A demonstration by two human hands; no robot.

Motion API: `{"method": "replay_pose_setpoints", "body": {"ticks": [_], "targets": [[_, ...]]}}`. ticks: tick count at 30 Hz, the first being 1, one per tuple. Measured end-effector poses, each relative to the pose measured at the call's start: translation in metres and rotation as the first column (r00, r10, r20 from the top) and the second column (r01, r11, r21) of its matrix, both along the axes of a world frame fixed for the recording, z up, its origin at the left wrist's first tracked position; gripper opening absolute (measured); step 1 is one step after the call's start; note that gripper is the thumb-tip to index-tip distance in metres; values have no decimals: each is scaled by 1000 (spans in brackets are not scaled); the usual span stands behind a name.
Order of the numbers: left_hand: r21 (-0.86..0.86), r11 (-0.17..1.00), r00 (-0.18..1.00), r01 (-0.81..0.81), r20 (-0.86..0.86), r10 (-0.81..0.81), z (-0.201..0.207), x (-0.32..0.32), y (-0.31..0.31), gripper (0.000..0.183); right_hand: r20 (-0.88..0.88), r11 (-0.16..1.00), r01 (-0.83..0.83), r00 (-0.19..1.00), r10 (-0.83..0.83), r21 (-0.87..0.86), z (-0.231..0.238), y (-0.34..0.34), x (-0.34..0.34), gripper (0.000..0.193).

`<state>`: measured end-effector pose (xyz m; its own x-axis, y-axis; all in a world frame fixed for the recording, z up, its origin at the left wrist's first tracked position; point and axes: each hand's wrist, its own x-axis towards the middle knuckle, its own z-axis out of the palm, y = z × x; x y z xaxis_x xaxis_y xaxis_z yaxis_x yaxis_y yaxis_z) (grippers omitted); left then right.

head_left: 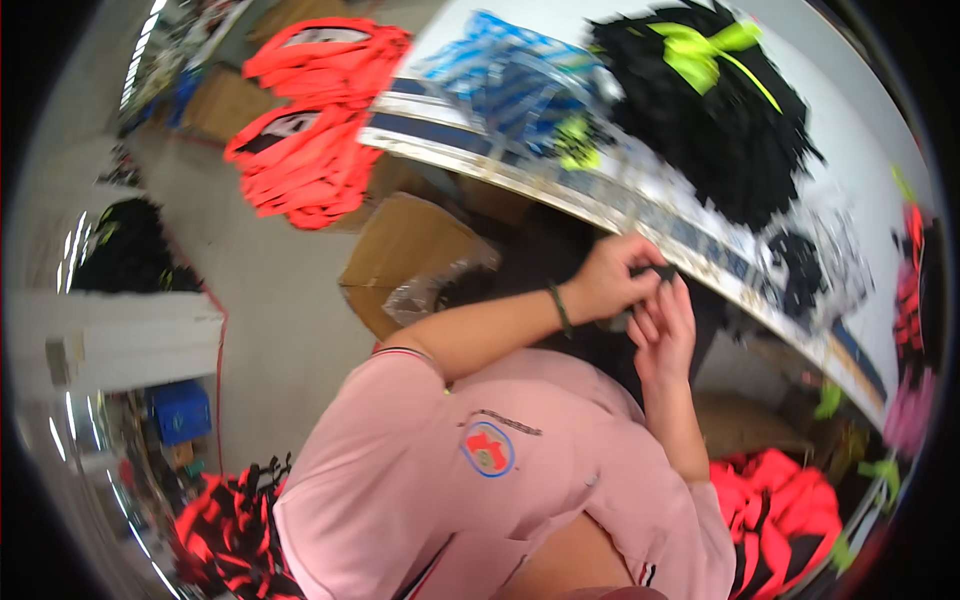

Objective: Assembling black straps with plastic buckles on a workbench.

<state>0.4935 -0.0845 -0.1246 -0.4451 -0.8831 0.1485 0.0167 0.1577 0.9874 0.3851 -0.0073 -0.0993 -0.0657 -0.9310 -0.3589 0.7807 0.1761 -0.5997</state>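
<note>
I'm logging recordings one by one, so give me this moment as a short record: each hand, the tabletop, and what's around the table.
left hand: fingertips pinching a small dark piece
right hand: fingertips at that piece; exact grip unclear
on table: blue-and-white plastic packaging, black bundle with yellow-green tie, clear plastic around dark contents
left of table: coral bundles
near table's underside: cardboard box

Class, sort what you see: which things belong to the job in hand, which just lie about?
Job in hand:
left hand
right hand
small dark piece at the fingertips
perhaps the black bundle, similarly dark

Apparently just lying about:
orange bundles, upper left
cardboard box
blue bin
blue-and-white plastic packaging
</note>
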Motion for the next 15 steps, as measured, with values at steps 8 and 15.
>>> {"method": "replay_pose_setpoints", "body": {"ticks": [8,15], "targets": [[515,758,916,399,-202,-345,16,13,-14,13,80,993,-59,995,51,105,-6,-1,-32,13],[224,541,402,810,458,-792,14,19,-9,20,-755,793,-589,447,480,156,0,3,-61,21]]}}
